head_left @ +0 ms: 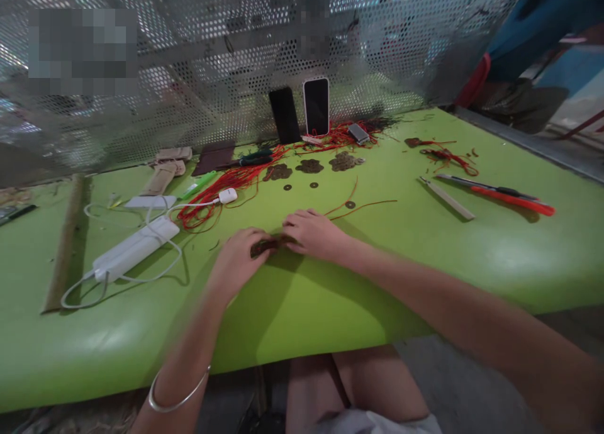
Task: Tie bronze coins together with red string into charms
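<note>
Both of my hands are together over the front middle of the green table. My left hand is closed round one end of a dark brown strip, which looks like a row of coins bound with red cord. The fingers of my right hand are closed on its other end and hide part of it. Beyond my right hand, two ends of red cord run out over the table, with a holed coin lying by them. Two more single coins lie farther back, in front of three coin piles.
A white power strip with cables and a wooden stick lie left. Red cords spread behind, near two upright phones and a perforated metal screen. A red-and-black pen-like tool and a pale stick lie right.
</note>
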Motion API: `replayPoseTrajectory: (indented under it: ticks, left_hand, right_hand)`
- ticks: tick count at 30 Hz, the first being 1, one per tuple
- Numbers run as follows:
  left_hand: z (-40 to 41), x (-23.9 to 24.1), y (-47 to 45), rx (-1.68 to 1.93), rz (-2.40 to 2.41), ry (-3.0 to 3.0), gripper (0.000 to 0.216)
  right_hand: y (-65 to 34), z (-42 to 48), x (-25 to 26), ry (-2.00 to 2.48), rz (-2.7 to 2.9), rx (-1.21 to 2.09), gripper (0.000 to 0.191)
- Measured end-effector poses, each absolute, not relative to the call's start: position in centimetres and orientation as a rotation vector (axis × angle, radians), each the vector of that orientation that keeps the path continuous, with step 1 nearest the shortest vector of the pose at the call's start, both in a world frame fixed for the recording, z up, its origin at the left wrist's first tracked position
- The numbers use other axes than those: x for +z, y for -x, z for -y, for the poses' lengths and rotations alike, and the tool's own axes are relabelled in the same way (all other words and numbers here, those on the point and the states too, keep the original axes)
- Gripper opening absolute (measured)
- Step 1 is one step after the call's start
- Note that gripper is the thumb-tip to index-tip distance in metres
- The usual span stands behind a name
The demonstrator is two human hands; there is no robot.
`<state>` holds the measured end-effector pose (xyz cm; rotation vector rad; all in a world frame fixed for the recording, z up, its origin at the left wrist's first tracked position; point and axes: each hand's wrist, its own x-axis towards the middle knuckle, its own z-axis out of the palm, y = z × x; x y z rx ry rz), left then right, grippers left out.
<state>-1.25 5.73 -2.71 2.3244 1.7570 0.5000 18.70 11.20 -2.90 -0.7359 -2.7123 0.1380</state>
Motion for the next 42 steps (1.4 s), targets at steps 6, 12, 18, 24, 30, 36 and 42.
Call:
replayPoseTrajectory:
  ticks: [6, 12, 18, 24, 30, 36, 42]
  left_hand:
    - [-5.6, -2.5, 1.2, 0.482, -1.756, -2.326, 0.020]
    - [-5.6, -2.7, 1.1, 0.509, -1.765, -2.348, 0.019]
    - [-5.7, -2.7, 0.9, 0.532, -1.721, -2.386, 0.018]
    - [-5.7, -3.0, 0.8, 0.554, -1.681, -2.431, 0.016]
    - [-5.5, -3.0, 0.6, 0.516, -1.684, -2.404, 0.020]
    - [-5.5, -2.7, 0.6, 0.540, -1.781, -2.350, 0.023]
    - [-5.4, -2.6, 0.5, 0.538, -1.785, -2.361, 0.022]
  right_hand:
    - [-18.3, -11.0, -3.4, 0.777, 2.762, -0.013, 0.019]
    - [-18.3, -11.1, -3.6, 0.728, 2.831, -0.141, 0.019]
    - [-18.5, -10.6, -3.2, 0.827, 2.897, 0.015, 0.022]
    - [-18.6, -10.3, -3.1, 0.962, 2.846, 0.129, 0.027]
    - [-18.6, -10.3, -2.8, 0.999, 2.821, 0.203, 0.030]
    - [-19.0, -10.5, -3.0, 1.026, 2.762, 0.241, 0.028]
    - [-19.3, -10.6, -3.1, 1.036, 2.718, 0.256, 0.027]
